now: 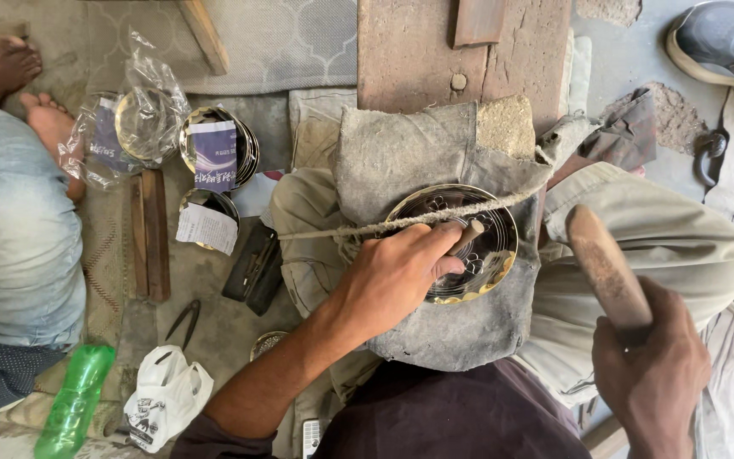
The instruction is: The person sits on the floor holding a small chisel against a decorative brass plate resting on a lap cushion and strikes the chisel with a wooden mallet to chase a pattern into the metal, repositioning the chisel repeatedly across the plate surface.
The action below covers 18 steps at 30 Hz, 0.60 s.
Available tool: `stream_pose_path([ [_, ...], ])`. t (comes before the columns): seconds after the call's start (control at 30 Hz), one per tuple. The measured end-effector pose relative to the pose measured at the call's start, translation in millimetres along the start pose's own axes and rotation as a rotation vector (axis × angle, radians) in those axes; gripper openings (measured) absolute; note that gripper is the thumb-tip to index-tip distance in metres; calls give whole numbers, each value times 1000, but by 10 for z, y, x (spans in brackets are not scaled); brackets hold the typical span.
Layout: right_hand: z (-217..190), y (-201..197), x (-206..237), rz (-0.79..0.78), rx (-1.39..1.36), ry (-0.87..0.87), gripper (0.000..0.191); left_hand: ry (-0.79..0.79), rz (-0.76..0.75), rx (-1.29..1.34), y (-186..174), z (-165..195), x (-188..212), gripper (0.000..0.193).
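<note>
Fingers (435, 242) of left hand (397, 272) pinched shut around a small wooden-handled tool (469, 235), tip down on the round brass plate (460, 242) on grey cloth (435, 161) over the lap, cord (401, 223) across it. Right hand (652, 370) fisted on a wooden mallet (609, 268), raised beside the plate. Nearest, lower left: one green bottle (74, 401), one white bag (167, 395). Farther left: two open tins (214, 183), purple label and white label, one clear plastic wrapper (125, 123).

Just one view here, head-mounted, pointing pretty much straight down into the wearer's lap and both hands. It sits close in, so the lap (469, 280) fills the middle, with the floor (214, 331) showing around the edges.
</note>
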State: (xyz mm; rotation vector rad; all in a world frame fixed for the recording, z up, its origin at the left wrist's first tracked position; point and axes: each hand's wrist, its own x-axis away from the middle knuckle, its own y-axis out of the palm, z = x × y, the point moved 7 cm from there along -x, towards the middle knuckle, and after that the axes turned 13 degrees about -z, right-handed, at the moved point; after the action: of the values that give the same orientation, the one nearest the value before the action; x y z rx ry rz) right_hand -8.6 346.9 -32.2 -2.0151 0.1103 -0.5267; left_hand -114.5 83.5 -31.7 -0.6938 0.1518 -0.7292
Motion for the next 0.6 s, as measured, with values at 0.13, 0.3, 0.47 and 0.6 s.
stream_pose_path([
  [0.13, -12, -44, -139, -83, -405, 38, 50, 4, -51, -22, 21, -2, -33, 39],
  [0.3, -362, -149, -368, -106, 66, -171, 49, 25, -57, 13, 52, 16, -11, 25],
  [0.47, -895, -302, -579, -164, 191, -394, 39, -118, 106, 5, 8, 21, 178, 32],
  [0.6, -1286, -482, -661, -199, 430, -428, 37, -190, 291, 13, -64, 76, 309, 30],
])
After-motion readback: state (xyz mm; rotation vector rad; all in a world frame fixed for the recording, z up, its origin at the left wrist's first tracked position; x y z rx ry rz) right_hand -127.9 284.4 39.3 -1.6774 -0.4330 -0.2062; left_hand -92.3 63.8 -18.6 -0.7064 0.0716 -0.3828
